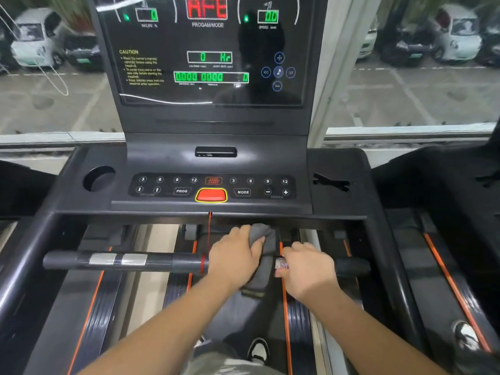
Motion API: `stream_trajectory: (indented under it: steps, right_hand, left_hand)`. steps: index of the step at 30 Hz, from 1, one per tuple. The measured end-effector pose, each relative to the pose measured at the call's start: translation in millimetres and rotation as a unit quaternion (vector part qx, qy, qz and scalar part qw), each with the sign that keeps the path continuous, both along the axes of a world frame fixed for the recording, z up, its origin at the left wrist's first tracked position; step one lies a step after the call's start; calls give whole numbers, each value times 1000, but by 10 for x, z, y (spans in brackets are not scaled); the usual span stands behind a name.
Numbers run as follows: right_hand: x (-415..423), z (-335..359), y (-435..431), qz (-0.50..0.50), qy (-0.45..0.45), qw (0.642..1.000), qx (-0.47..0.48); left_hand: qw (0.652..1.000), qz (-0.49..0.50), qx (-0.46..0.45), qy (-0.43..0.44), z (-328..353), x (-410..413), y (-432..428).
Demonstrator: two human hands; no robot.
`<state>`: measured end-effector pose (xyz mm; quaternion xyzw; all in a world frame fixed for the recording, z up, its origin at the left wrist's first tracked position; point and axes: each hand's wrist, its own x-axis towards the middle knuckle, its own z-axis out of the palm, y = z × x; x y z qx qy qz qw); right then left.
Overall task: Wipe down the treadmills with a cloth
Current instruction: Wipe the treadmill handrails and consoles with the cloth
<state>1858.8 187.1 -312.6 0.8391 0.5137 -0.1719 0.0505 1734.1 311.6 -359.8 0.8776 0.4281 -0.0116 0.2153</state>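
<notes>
One cloth (263, 239), two grips | left grip (235, 255) clasps cloth round handlebar (135, 261) | right grip (305, 269) clasps handlebar alongside | handlebar's left stretch open.

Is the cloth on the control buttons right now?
No, the cloth is draped over the handlebar below the buttons, held by the left hand.

I see a dark grey cloth (263, 243) against a treadmill (335, 163) that is black and charcoal all over. Its handlebar (162, 262) is black with two silver patches and a red band. The big button (211, 195) is red, ringed in yellow, and the thin cord (209, 228) is red too. On the display (162, 90) the digits glow green, the top letters red, the caution text (128, 51) yellow and the music icons (278, 72) blue. Orange stripes (285, 315) line the black ribbed side rails. The shoe (258, 349) is white with black trim. The car (35, 36) outside is white.
</notes>
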Motion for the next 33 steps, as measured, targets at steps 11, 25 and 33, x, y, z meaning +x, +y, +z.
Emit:
stream_trajectory:
  steps: [11,25,33]
  right_hand:
    - [25,-63,-17,-1,-5,999,33]
    - [1,-121,-58,-28,7,997,75]
    - [-1,-156,-64,-24,5,998,62]
  left_hand:
    - [994,-53,-41,85,70,127,161]
    - [980,-130,141,-55,-137,-494,-138]
    - [957,-64,-213,188,191,385,459]
